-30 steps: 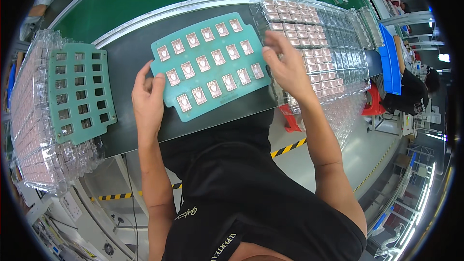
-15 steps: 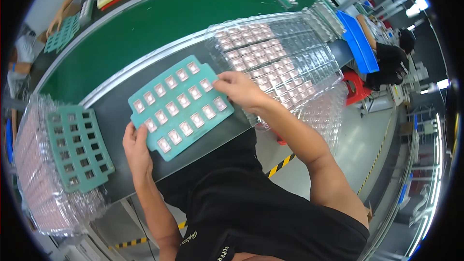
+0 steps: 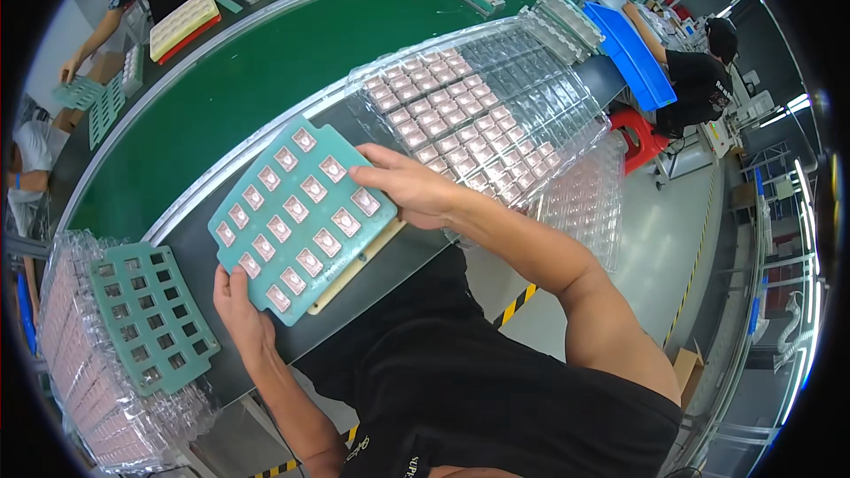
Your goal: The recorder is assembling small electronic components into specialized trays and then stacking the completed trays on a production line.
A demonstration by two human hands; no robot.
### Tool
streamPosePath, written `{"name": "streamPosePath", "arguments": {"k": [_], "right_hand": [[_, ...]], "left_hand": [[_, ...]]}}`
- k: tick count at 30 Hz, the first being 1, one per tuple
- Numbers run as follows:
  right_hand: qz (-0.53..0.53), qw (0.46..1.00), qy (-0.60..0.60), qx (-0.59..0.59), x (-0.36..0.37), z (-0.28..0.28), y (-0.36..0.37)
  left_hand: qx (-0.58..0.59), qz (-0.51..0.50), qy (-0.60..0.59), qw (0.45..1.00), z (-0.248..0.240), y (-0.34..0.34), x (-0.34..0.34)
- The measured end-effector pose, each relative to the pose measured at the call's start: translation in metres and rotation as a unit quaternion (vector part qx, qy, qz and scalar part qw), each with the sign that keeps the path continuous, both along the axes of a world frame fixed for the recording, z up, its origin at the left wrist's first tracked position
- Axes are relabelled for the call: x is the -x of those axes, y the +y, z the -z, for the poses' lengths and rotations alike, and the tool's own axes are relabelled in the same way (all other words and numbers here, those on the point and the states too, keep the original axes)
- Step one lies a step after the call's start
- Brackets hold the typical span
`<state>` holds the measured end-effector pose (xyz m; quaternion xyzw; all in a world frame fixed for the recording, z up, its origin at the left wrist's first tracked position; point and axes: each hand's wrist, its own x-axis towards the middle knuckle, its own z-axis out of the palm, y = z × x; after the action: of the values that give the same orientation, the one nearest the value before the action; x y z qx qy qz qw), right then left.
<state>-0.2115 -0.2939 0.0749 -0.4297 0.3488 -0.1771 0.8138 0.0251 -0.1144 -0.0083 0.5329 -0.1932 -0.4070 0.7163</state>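
Both hands hold a teal-green tray plate by opposite ends, tilted above the dark work table. Rows of small pinkish rectangular pieces sit in its openings. My left hand grips its near-left corner, thumb on top. My right hand pinches the right end, thumb on the upper face and fingers partly hidden. A cream-coloured board shows under the plate's near edge; whether it touches the plate I cannot tell. Just beyond my right hand lies a clear plastic blister tray, partly filled with similar pink pieces.
At left, an unfilled green plate lies on stacked, filled clear trays. A green conveyor belt runs beyond the table. A blue bin and red stool stand at right. Co-workers work across the belt and at far right.
The green plate has tilted and moved slightly left and nearer, with both hands still on it. The cream board now shows beneath it. My view has shifted a little.
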Motion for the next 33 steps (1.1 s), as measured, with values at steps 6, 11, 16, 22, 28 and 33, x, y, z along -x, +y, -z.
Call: {"name": "streamPosePath", "arguments": {"k": [6, 11, 16, 22, 28, 33], "right_hand": [[0.069, 0.996, -0.048, -0.016, -0.04, 0.003, -0.001], [0.09, 0.992, -0.079, 0.032, -0.077, -0.012, -0.035], [0.126, 0.989, -0.044, 0.067, -0.167, 0.004, -0.092], [0.133, 0.987, -0.043, 0.079, -0.285, 0.035, -0.132], [0.106, 0.989, -0.045, 0.088, -0.376, 0.063, -0.129], [0.095, 0.983, 0.028, 0.155, -0.414, 0.085, -0.155]], "left_hand": [[0.049, -0.013, -0.005, 0.999, -0.023, 0.004, -0.024], [0.121, -0.059, 0.091, 0.987, -0.028, -0.01, -0.05], [0.03, -0.14, -0.053, 0.988, -0.016, 0.016, -0.046], [-0.03, -0.136, -0.152, 0.978, -0.002, 0.03, -0.035], [-0.065, -0.137, -0.203, 0.967, 0.003, 0.033, -0.031], [-0.078, -0.102, -0.269, 0.955, -0.009, 0.032, -0.029]]}}
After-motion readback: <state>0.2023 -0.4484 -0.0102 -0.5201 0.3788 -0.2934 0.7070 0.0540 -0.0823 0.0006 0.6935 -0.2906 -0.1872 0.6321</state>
